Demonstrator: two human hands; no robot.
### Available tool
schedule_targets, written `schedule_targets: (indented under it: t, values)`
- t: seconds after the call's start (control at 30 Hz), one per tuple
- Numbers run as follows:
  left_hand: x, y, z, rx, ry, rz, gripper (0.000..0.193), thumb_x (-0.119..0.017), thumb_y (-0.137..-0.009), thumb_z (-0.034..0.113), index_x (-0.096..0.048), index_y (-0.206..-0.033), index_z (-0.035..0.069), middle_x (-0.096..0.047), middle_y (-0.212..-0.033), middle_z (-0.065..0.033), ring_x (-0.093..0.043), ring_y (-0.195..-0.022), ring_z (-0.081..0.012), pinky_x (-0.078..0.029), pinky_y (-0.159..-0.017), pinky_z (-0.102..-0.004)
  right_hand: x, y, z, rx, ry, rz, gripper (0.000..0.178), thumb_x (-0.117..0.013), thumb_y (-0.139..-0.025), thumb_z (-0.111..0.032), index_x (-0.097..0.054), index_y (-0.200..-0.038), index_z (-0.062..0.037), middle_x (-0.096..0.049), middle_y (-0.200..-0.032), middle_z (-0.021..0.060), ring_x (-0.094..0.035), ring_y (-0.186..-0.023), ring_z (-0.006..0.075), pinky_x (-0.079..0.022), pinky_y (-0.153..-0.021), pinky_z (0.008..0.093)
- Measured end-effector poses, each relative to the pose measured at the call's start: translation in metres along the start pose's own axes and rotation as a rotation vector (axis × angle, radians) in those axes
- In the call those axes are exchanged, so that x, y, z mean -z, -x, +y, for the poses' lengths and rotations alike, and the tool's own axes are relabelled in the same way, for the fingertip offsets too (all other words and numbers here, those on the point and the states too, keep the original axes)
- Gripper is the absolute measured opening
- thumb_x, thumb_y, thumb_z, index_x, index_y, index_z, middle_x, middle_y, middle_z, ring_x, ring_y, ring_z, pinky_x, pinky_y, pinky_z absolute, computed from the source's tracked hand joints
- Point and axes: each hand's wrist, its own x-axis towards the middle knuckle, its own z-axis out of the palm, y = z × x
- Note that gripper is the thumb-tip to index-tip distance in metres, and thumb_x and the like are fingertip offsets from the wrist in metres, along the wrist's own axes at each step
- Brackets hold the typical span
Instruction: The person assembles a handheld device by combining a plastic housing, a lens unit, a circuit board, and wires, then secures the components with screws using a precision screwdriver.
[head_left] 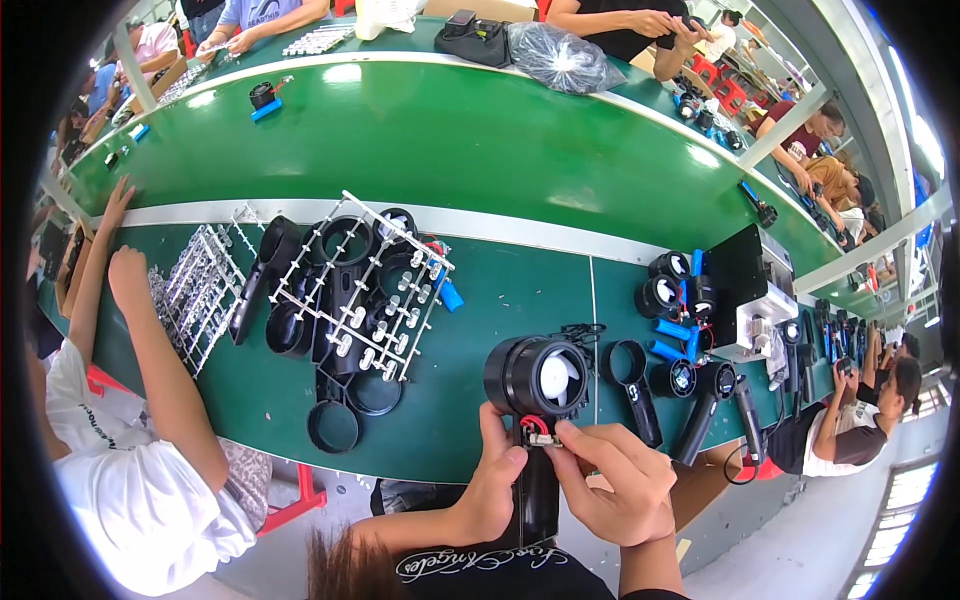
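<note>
Upright in front of me stands a black handheld fan (508, 378), its round head showing a white hub and blades. My left hand (485, 492) is closed around its handle, thumb near the neck. At the neck, a small circuit board (542, 439) with red wires sticks out of the opening. My right hand (625, 482) pinches this board between thumb and index finger; the fingertips partly hide it. Just right of the fan head lies a black fan shell (628, 365) with a ring and handle, touched by neither hand.
White plastic sprue frames (352, 318) lie over black fan shells (333, 427) at left. Fan motors (657, 296) and blue batteries (668, 350) sit at right beside a black-and-white machine (752, 290). A co-worker's arm (165, 350) rests on the table's left end.
</note>
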Motion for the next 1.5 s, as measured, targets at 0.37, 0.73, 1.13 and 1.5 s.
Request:
schedule_targets:
  t: [0.37, 0.73, 1.13, 1.5]
  values:
    - [0.003, 0.002, -0.002, -0.069, -0.107, 0.021, 0.042, -0.028, -0.087, 0.017, -0.012, -0.122, 0.002, -0.034, -0.118, -0.0167, -0.038, -0.108, -0.0199, -0.029, -0.094, -0.0315, 0.004, -0.009, -0.008, 0.153, 0.180, -0.125, 0.028, -0.069, -0.065, 0.004, -0.062, -0.092, 0.0024, -0.058, -0.072, 0.0084, -0.057, -0.052, 0.0174, -0.045, -0.042, 0.0250]
    - [0.004, -0.002, 0.002, -0.164, -0.200, 0.082, 0.040, -0.032, -0.089, 0.019, -0.015, -0.121, 0.002, -0.037, -0.114, -0.0153, -0.040, -0.104, -0.0180, -0.031, -0.092, -0.0317, 0.000, -0.015, 0.007, 0.192, 0.072, -0.243, 0.034, -0.064, -0.066, 0.003, -0.057, -0.099, 0.0024, -0.057, -0.080, 0.0105, -0.059, -0.058, 0.0175, -0.048, -0.048, 0.0253]
    - [-0.010, -0.021, 0.040, 0.179, 0.176, 0.124, 0.032, -0.037, -0.092, 0.027, -0.032, -0.118, 0.010, -0.047, -0.101, -0.0086, -0.052, -0.087, -0.0162, -0.046, -0.075, -0.0307, 0.007, -0.037, -0.007, -0.067, -0.182, -0.267, 0.052, -0.072, -0.063, 0.002, -0.052, -0.111, -0.0035, -0.053, -0.080, 0.0057, -0.056, -0.059, 0.0099, -0.048, -0.053, 0.0215]
    - [-0.003, -0.015, 0.041, 0.200, 0.207, -0.002, 0.044, -0.036, -0.088, 0.030, -0.028, -0.125, 0.008, -0.048, -0.106, -0.0126, -0.053, -0.091, -0.0202, -0.046, -0.079, -0.0331, 0.016, -0.031, -0.017, 0.066, -0.190, -0.178, 0.050, -0.070, -0.067, -0.002, -0.049, -0.112, -0.0039, -0.049, -0.099, 0.0096, -0.058, -0.061, 0.0124, -0.049, -0.049, 0.0234]
